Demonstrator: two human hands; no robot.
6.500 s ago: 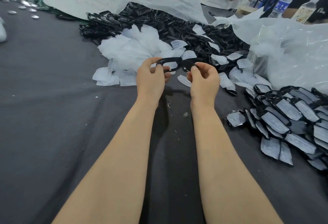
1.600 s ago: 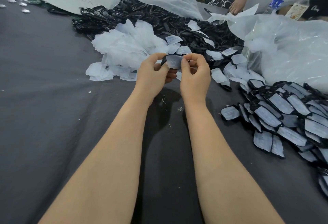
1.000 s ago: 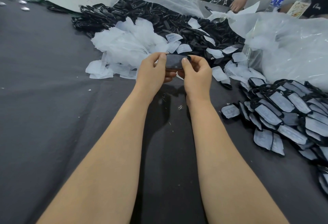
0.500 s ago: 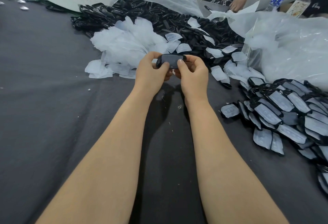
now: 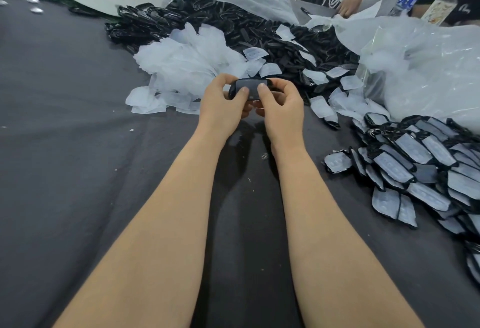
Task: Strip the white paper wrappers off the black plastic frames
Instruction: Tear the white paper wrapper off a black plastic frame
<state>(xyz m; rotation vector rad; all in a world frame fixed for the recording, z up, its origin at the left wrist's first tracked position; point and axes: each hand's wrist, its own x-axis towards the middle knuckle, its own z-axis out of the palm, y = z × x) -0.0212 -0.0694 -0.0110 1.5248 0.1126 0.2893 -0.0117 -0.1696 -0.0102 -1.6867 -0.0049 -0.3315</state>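
White loose wrappers (image 5: 187,68) heap just beyond the held frame (image 5: 251,84).

Forearms (image 5: 166,211): mine, both bare, stretched forward, converging.
Left hand (image 5: 220,105): my fingers curled, thumb pressed on the wrapped frame (image 5: 251,84).
Right hand (image 5: 281,109): likewise, thumb beside the left's; fingers behind, seemingly supporting, mostly hidden.

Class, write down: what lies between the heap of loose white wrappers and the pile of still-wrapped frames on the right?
In the head view, the left hand and right hand grip one frame; beyond them, scattered wrappers lie on dark cloth.
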